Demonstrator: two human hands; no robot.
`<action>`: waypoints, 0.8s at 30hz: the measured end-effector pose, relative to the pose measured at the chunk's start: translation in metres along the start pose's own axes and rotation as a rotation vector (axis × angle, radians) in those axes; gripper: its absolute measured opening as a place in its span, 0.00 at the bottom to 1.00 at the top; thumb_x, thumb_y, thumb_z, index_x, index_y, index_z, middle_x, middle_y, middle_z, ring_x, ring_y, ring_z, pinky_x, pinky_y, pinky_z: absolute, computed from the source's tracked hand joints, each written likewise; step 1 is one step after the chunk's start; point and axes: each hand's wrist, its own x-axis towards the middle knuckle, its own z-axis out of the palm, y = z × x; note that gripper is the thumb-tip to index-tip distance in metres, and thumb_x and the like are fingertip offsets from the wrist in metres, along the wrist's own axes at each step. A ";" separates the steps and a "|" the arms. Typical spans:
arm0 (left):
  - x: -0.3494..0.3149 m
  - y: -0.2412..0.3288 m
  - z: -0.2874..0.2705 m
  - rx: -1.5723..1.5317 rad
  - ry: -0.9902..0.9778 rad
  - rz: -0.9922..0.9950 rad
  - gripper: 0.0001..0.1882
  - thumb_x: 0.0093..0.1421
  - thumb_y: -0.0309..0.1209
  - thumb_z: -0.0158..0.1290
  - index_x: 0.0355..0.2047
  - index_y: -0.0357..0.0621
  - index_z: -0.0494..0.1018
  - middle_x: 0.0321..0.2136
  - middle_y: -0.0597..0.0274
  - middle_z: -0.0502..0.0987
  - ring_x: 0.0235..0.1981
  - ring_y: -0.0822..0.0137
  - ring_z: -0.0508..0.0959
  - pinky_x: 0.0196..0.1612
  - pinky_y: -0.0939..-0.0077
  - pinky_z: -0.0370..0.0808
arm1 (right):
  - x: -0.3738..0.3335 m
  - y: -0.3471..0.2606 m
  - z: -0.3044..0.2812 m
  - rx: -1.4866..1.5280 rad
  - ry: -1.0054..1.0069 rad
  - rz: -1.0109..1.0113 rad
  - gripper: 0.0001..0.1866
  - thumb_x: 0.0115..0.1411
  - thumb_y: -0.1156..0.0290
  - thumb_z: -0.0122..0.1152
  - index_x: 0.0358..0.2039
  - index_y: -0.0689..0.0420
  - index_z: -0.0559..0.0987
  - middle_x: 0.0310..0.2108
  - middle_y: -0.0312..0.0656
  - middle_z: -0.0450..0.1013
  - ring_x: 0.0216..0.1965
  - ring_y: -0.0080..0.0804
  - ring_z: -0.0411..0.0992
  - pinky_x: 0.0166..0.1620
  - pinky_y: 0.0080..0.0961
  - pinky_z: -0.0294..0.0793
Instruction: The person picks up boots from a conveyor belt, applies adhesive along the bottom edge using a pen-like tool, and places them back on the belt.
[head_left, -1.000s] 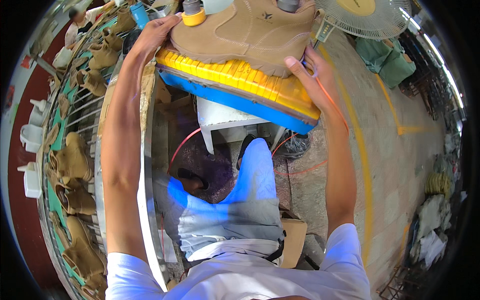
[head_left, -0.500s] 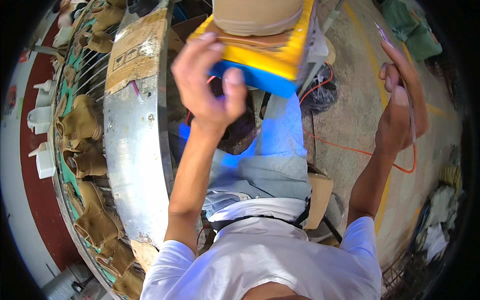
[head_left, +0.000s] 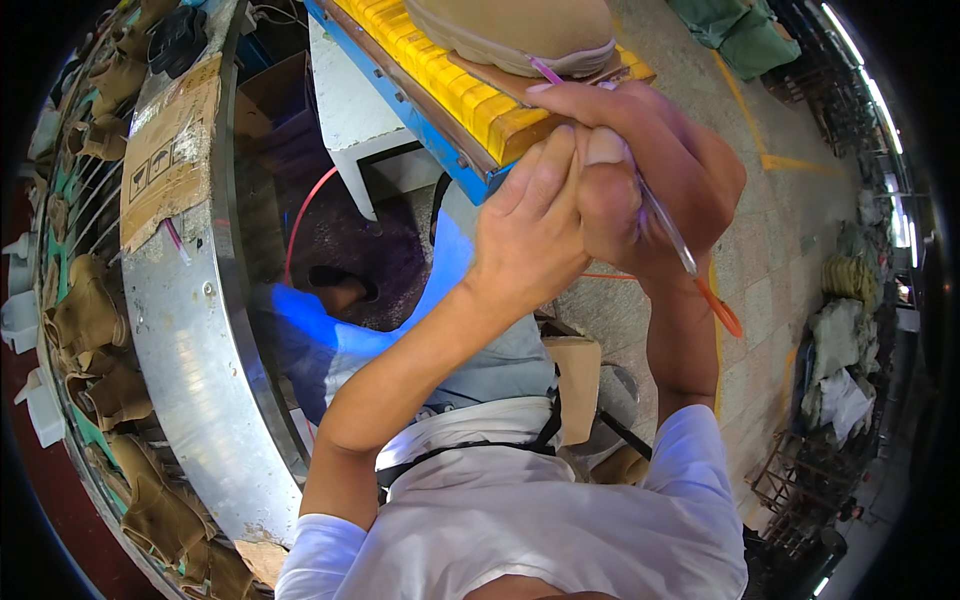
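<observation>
A tan shoe point(head_left: 515, 30) lies on the yellow ridged top point(head_left: 440, 75) of a blue-sided stand point(head_left: 385, 85) at the upper middle. Between thumb and fingers, my right hand point(head_left: 665, 170) holds a slim pen with a clear barrel point(head_left: 665, 220). Its purple tip point(head_left: 545, 70) is at the shoe's lower edge; whether they touch I cannot tell. An orange cord point(head_left: 720, 308) trails from the pen's back end. My left hand point(head_left: 530, 220) has its fingers curled and pressed against my right hand, beside the stand's near corner. Anything inside those fingers is hidden.
On the left runs a metal ledge point(head_left: 190, 330) with a piece of cardboard point(head_left: 170, 150) on it. Beyond it, several tan boots point(head_left: 90, 310) line a rack. A white stool point(head_left: 360, 110) stands by the blue stand. Green cloth point(head_left: 735, 35) lies at the upper right.
My right hand has come in from the far right, bringing the pen to the shoe. My left hand has moved right to meet it. The view has shifted, showing more of the stand.
</observation>
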 end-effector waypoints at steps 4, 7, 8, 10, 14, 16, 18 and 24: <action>0.000 -0.001 -0.003 0.135 0.063 0.086 0.19 0.52 0.30 0.57 0.44 0.34 0.79 0.57 0.48 0.75 0.58 0.53 0.73 0.59 0.63 0.73 | -0.005 0.009 -0.015 -0.027 -0.060 0.017 0.16 0.65 0.71 0.49 0.38 0.61 0.87 0.24 0.41 0.78 0.24 0.26 0.77 0.28 0.21 0.74; -0.003 -0.003 -0.002 0.224 0.171 0.138 0.18 0.52 0.29 0.58 0.44 0.34 0.80 0.60 0.48 0.74 0.56 0.54 0.73 0.58 0.64 0.73 | -0.002 0.006 -0.024 -0.036 -0.095 0.072 0.18 0.68 0.69 0.46 0.39 0.61 0.86 0.24 0.40 0.78 0.24 0.22 0.76 0.28 0.18 0.73; -0.003 -0.004 -0.004 0.236 0.176 0.138 0.19 0.52 0.28 0.58 0.44 0.35 0.80 0.60 0.49 0.73 0.55 0.54 0.74 0.57 0.65 0.74 | -0.001 0.007 -0.024 -0.017 -0.095 0.076 0.19 0.68 0.68 0.46 0.39 0.62 0.86 0.24 0.40 0.78 0.24 0.21 0.75 0.28 0.18 0.73; -0.002 -0.002 -0.008 0.240 0.172 0.130 0.19 0.51 0.27 0.59 0.45 0.35 0.80 0.61 0.50 0.73 0.53 0.56 0.74 0.55 0.66 0.74 | 0.000 0.010 -0.025 0.034 -0.087 0.071 0.20 0.69 0.68 0.45 0.40 0.64 0.86 0.24 0.40 0.78 0.24 0.20 0.75 0.27 0.16 0.73; 0.000 -0.004 -0.026 0.225 0.155 0.109 0.22 0.49 0.25 0.60 0.47 0.35 0.80 0.61 0.52 0.73 0.48 0.58 0.76 0.50 0.68 0.76 | 0.009 0.004 -0.028 0.184 -0.112 0.170 0.20 0.68 0.70 0.44 0.40 0.67 0.85 0.24 0.42 0.79 0.24 0.20 0.74 0.27 0.16 0.72; -0.004 -0.010 -0.032 0.211 0.168 0.120 0.22 0.49 0.25 0.61 0.47 0.34 0.80 0.60 0.52 0.74 0.46 0.58 0.76 0.48 0.69 0.76 | 0.012 0.005 -0.027 0.242 -0.124 0.119 0.19 0.66 0.72 0.44 0.40 0.68 0.85 0.25 0.42 0.79 0.24 0.21 0.74 0.27 0.16 0.72; -0.008 -0.017 -0.039 0.211 0.201 0.141 0.22 0.50 0.24 0.61 0.47 0.34 0.80 0.59 0.53 0.75 0.45 0.58 0.77 0.48 0.69 0.76 | 0.011 0.007 -0.023 0.287 -0.099 0.079 0.19 0.65 0.73 0.45 0.39 0.67 0.85 0.26 0.43 0.80 0.23 0.21 0.74 0.27 0.17 0.73; -0.015 -0.042 -0.071 0.273 0.274 0.186 0.22 0.49 0.20 0.58 0.47 0.34 0.80 0.52 0.51 0.81 0.41 0.58 0.78 0.47 0.70 0.74 | 0.006 -0.004 -0.002 0.346 -0.041 0.157 0.18 0.63 0.73 0.46 0.39 0.65 0.85 0.25 0.43 0.79 0.22 0.23 0.74 0.26 0.20 0.73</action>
